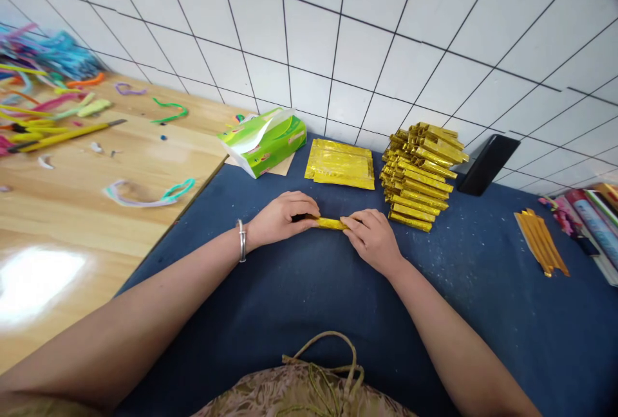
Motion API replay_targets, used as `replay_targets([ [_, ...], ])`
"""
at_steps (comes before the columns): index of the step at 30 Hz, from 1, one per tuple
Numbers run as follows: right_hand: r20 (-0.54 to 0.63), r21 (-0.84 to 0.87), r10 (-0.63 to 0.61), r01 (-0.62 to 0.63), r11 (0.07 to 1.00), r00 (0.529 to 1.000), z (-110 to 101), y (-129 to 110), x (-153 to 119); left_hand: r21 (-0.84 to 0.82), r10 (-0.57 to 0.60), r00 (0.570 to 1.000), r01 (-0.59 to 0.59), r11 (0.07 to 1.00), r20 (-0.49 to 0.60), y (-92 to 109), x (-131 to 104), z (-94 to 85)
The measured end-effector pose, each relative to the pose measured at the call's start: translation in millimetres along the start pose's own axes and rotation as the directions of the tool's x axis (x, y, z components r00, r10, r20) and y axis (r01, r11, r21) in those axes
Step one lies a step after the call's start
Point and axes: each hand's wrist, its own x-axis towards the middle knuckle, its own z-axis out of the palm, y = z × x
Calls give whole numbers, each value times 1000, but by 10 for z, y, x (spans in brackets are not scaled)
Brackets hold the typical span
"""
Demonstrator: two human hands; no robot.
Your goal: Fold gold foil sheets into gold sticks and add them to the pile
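A narrow folded strip of gold foil paper [331, 223] lies on the dark blue cloth [299, 288]. My left hand [282, 216] pinches its left end and my right hand [371, 237] pinches its right end. A silver bracelet [241, 240] circles my left wrist. Just beyond my hands a flat stack of gold foil sheets [340, 163] rests on the cloth. To the right of it stands a tall pile of folded gold strips [421, 172].
A green tissue pack [263, 141] sits behind my left hand. A black phone [487, 164] leans on the tiled wall. Thin gold strips [541, 241] and coloured packets [589, 221] lie far right. Pipe cleaners [43, 95] and a yellow tool [62, 136] litter the wooden table at left.
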Motion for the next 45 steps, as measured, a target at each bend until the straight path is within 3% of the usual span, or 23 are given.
replay_targets([
  [8, -15, 47, 85, -84, 995, 996, 7, 66, -58, 5, -33, 997, 33, 999, 67, -41, -11, -13],
  [18, 27, 123, 27, -31, 992, 999, 7, 97, -86, -51, -36, 987, 45, 998, 154, 41, -19, -48],
  [45, 48, 153, 2, -9, 988, 999, -12, 86, -85, -108, 34, 984, -16, 994, 173, 82, -15, -17],
])
